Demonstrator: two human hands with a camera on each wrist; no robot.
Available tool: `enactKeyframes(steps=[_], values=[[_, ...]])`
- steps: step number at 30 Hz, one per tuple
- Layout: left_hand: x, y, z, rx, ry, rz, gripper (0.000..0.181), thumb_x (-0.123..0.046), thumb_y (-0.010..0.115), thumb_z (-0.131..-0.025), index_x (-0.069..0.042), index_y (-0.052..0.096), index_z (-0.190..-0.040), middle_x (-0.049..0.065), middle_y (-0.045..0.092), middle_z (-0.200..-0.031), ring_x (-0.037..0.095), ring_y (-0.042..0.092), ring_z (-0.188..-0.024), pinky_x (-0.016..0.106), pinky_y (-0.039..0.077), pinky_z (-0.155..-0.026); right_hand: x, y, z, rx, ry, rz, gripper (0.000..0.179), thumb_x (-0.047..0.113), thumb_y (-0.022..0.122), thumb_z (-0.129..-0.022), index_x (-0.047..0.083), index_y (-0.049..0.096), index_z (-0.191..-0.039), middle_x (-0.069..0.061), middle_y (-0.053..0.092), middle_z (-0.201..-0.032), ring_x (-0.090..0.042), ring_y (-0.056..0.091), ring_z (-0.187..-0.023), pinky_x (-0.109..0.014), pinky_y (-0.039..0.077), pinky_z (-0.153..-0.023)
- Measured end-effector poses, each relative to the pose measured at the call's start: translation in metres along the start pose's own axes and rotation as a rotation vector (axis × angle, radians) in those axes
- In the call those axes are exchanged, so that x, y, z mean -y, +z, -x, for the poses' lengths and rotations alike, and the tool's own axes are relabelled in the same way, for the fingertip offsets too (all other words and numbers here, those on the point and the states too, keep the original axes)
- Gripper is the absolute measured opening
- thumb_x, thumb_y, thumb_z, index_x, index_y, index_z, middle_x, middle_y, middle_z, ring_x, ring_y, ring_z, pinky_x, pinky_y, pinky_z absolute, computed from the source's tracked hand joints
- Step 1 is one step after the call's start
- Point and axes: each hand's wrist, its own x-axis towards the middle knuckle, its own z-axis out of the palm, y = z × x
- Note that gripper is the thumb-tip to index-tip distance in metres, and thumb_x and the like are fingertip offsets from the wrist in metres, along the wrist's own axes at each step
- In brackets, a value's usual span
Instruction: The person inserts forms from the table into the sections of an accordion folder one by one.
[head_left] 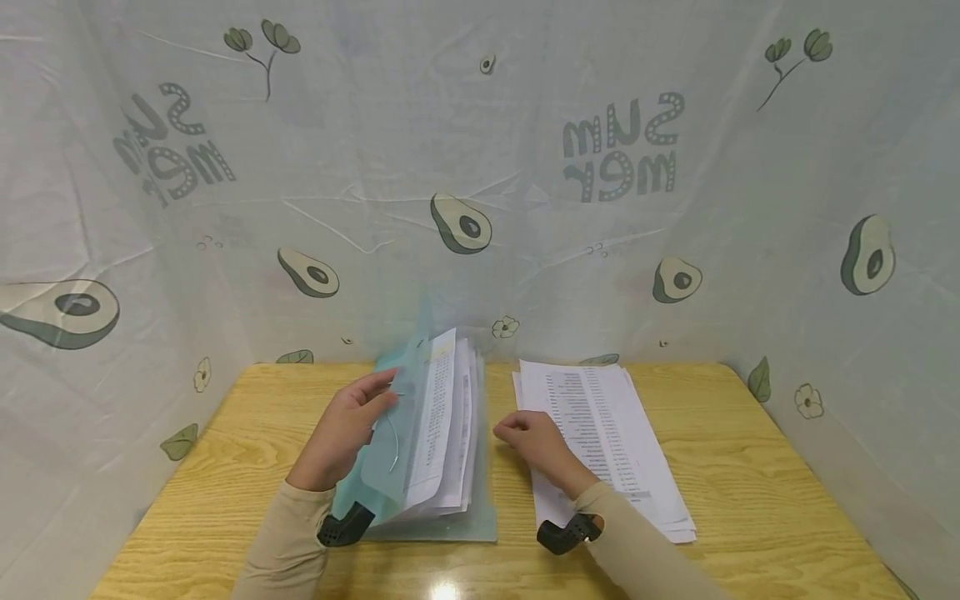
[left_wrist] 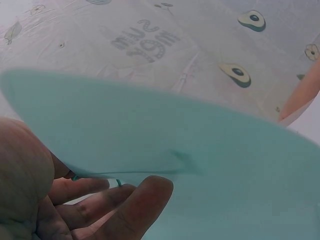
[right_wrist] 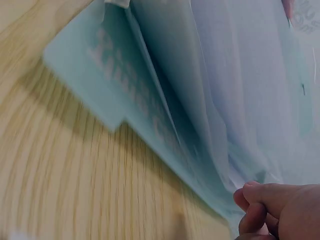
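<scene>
A translucent teal plastic folder (head_left: 472, 525) lies on the table, its cover (head_left: 386, 475) raised on the left and thick with papers (head_left: 438, 417) inside. My left hand (head_left: 352, 429) grips the raised cover near a slit and a thin cord. In the left wrist view the thumb (left_wrist: 155, 192) lies against the teal sheet (left_wrist: 240, 150). My right hand (head_left: 536, 442) is just right of the folder, over a loose paper stack (head_left: 652, 467). Its fingers are curled, thumb against index finger, with nothing visible between them. In the right wrist view these fingertips (right_wrist: 247, 192) overlap the edge of the papers.
The stack of printed sheets lies on the right of the wooden table (head_left: 750, 483). A pale curtain (head_left: 510, 150) with avocado prints closes off the back and sides. A black wrist band (head_left: 345, 525) sits on each wrist.
</scene>
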Motion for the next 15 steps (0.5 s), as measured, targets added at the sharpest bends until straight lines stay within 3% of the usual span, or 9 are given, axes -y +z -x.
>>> enactKeyframes(steps=[4, 10, 15], values=[[0.0, 0.001, 0.0, -0.005, -0.002, -0.006, 0.046, -0.015, 0.055, -0.106, -0.008, 0.051, -0.152, 0.017, 0.061, -0.139, 0.014, 0.057, -0.09, 0.021, 0.033, -0.055, -0.008, -0.02, 0.003, -0.015, 0.013, 0.061, 0.014, 0.019, 0.071, -0.097, 0.009, 0.079, -0.094, 0.0, 0.068, -0.083, -0.014, 0.056, -0.075, -0.03, 0.045, -0.069], [0.0, 0.001, 0.0, 0.002, -0.005, 0.002, 0.046, -0.015, 0.054, -0.107, -0.007, 0.05, -0.152, 0.017, 0.061, -0.139, 0.014, 0.06, -0.094, 0.022, 0.041, -0.059, -0.02, -0.058, 0.009, -0.042, 0.059, 0.147, 0.013, 0.019, 0.069, -0.099, 0.009, 0.077, -0.099, -0.001, 0.065, -0.084, -0.016, 0.054, -0.076, -0.031, 0.042, -0.067], [0.0, 0.001, -0.001, 0.002, -0.001, 0.005, 0.046, -0.014, 0.054, -0.107, -0.007, 0.05, -0.152, 0.018, 0.06, -0.14, 0.014, 0.061, -0.095, 0.022, 0.044, -0.061, -0.034, -0.089, 0.014, -0.08, 0.037, 0.248, 0.015, 0.018, 0.068, -0.099, 0.005, 0.076, -0.102, -0.005, 0.069, -0.093, -0.018, 0.056, -0.08, -0.032, 0.045, -0.071]])
